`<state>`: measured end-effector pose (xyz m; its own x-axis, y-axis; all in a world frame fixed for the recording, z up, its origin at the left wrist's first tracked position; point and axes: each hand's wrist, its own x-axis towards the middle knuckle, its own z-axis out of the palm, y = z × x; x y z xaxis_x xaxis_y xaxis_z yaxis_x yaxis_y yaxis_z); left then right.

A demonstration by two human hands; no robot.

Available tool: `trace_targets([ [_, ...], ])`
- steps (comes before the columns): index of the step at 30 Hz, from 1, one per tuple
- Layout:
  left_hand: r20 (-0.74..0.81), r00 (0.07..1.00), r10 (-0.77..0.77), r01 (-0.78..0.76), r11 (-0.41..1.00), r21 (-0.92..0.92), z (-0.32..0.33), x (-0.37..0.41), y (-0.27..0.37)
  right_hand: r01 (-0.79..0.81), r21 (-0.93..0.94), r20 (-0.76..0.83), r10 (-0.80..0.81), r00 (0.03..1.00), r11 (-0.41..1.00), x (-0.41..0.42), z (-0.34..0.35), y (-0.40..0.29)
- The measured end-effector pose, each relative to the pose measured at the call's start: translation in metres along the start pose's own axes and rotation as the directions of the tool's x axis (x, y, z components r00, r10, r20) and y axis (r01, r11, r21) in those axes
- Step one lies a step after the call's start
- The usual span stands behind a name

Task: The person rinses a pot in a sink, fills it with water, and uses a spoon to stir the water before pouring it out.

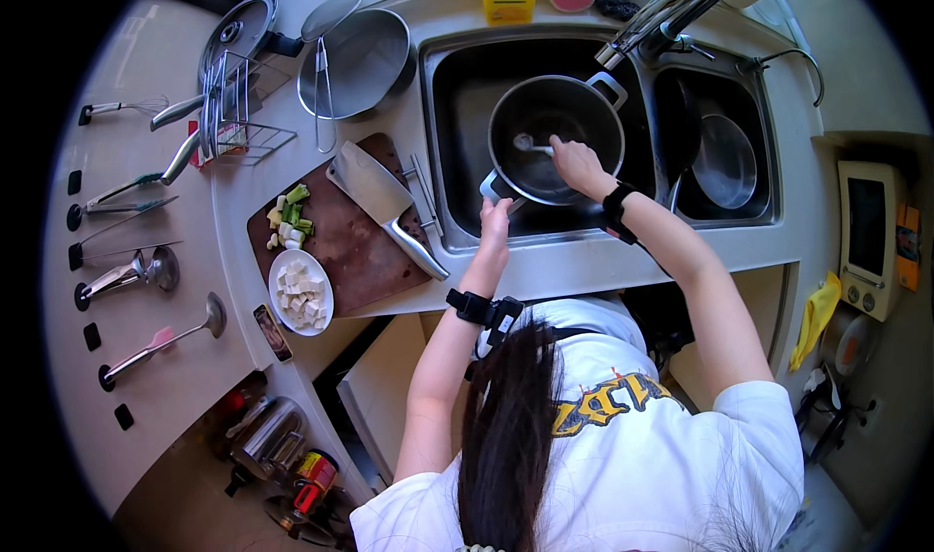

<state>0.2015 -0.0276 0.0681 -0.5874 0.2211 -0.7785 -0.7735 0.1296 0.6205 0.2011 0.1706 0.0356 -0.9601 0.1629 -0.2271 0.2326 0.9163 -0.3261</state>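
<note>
A deep metal cooking pot (558, 89) with two loop handles stands in the larger sink basin. My left hand (495, 224) is at the pot's near-left handle, its fingers around it. My right hand (580, 165) reaches over the pot and grips a small white-handled tool (536, 146) with a round head inside the pot; whether it is a brush or a spoon I cannot tell. A metal faucet (635, 30) hangs over the sink's far edge, its spout to the right of the pot.
Left of the sink, a cutting board (350, 260) holds a cleaver (372, 187), cut scallions (295, 213) and a bowl of white cubes (300, 293). Behind it stand a large pot (365, 63) with a strainer (328, 23) and a knife rack (241, 125). A pan (722, 162) lies in the right basin.
</note>
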Motion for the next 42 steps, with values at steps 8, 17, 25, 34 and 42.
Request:
trace_targets([
  [8,-0.016,0.998,0.054,-0.054,0.998,0.025,-0.006,0.019,-0.018,0.064,-0.335,0.028,-0.058,0.998,0.94,0.0,-0.021,0.046],
  [17,-0.027,0.997,0.076,-0.076,0.997,0.013,-0.003,0.008,-0.003,0.248,-0.03,0.014,-0.247,0.969,0.968,-0.005,0.008,0.006],
  [25,-0.018,0.997,0.077,-0.077,0.997,-0.013,-0.019,0.029,-0.022,0.036,-0.189,-0.03,-0.042,0.999,0.981,0.011,-0.015,0.029],
  [34,-0.006,0.998,0.066,-0.066,0.998,-0.015,-0.019,0.026,-0.023,-0.314,0.376,0.05,0.319,0.946,0.872,0.016,0.021,-0.007],
  [42,-0.04,0.997,0.064,-0.066,0.997,-0.043,-0.023,0.033,-0.033,-0.43,0.387,0.484,0.218,0.847,0.816,-0.014,-0.036,-0.011],
])
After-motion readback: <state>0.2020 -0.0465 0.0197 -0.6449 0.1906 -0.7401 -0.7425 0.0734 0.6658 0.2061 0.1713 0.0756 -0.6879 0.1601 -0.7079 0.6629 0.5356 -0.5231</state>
